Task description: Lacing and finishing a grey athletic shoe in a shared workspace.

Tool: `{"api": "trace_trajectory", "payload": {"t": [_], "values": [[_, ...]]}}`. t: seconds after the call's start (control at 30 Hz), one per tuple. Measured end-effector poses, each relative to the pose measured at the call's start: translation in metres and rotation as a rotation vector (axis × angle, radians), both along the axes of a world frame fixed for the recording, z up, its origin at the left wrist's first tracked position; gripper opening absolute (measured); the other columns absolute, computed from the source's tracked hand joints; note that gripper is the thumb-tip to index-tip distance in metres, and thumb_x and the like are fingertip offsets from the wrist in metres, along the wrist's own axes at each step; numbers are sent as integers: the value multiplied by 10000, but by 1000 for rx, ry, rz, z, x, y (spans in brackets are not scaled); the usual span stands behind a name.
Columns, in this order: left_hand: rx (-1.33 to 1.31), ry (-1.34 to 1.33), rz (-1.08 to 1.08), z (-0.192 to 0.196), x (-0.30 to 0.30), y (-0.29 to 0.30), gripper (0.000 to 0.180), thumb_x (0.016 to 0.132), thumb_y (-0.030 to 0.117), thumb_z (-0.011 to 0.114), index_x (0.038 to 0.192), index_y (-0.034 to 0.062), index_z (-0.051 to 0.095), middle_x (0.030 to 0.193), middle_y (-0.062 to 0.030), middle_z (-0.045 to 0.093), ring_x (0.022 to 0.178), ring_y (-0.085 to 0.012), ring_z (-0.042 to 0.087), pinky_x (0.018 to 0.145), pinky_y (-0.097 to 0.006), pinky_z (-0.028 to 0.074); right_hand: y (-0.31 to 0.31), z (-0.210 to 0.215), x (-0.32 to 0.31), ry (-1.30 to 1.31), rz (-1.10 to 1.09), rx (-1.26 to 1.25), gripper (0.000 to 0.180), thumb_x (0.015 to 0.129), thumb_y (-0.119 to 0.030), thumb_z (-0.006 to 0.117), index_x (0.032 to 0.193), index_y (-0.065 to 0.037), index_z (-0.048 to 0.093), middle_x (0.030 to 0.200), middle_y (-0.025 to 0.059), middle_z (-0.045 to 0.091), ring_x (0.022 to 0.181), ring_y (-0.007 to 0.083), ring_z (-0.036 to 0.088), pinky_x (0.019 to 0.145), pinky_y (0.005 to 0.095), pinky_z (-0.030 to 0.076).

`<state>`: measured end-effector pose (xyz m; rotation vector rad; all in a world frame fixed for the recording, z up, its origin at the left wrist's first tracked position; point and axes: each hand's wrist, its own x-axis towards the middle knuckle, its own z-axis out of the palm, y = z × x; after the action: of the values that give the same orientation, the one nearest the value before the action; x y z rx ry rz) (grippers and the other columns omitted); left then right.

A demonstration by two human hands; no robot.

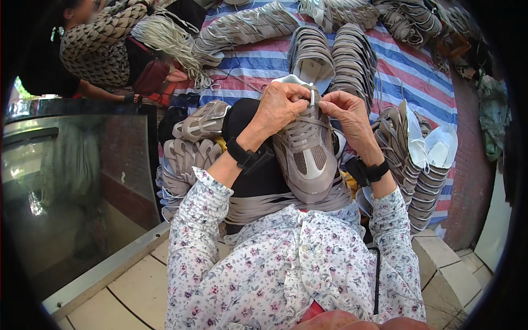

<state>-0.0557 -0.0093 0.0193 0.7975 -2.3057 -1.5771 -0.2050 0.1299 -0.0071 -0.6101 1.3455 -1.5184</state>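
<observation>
A grey-brown sneaker (308,168) with mesh panels and a pale toe stripe rests on my lap, its toe toward me. Flat taupe laces (302,137) cross over its tongue. At the upper eyelets, my left hand (279,109) is closed in a pinch on a shoelace at the left side of the opening. Opposite it, my right hand (348,114) also pinches, thumb against forefinger, at the right eyelets; the lace there is mostly hidden by the fingers. Across my thighs lies a bundle of loose taupe shoelaces (258,208).
Nested rows of sneakers (353,66) lie on a striped tarp (407,71) ahead, with more stacks (426,190) at my right. Single sneakers (201,122) pile at my left. A glass-panelled door (82,170) stands left. Beyond it another person (102,47) sits beside hanging pale laces (170,41).
</observation>
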Motion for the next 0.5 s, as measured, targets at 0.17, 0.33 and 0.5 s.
{"api": "trace_trajectory", "payload": {"t": [0.17,0.33,0.5], "values": [[101,-53,-38,6,3,5,157,805,51,625,927,-17,698,671,45,563,582,-11,473,509,-192,383,-2,-9,11,-5,-26,-9,92,840,-89,724,873,-19,674,783,-16,649,696,35,550,644,183,438],[50,-7,-2,-2,8,7,84,808,40,615,848,-21,656,645,68,523,562,-4,456,485,-185,357,-2,-9,26,100,-71,-32,127,842,-112,718,884,-11,654,803,-20,638,726,52,546,652,188,433],[135,-37,2,6,12,-2,74,802,45,615,833,-15,646,613,63,531,541,-14,470,478,-197,376,2,5,42,515,-253,-163,130,795,-42,699,920,-43,665,925,51,604,884,160,570,744,294,477]]}}
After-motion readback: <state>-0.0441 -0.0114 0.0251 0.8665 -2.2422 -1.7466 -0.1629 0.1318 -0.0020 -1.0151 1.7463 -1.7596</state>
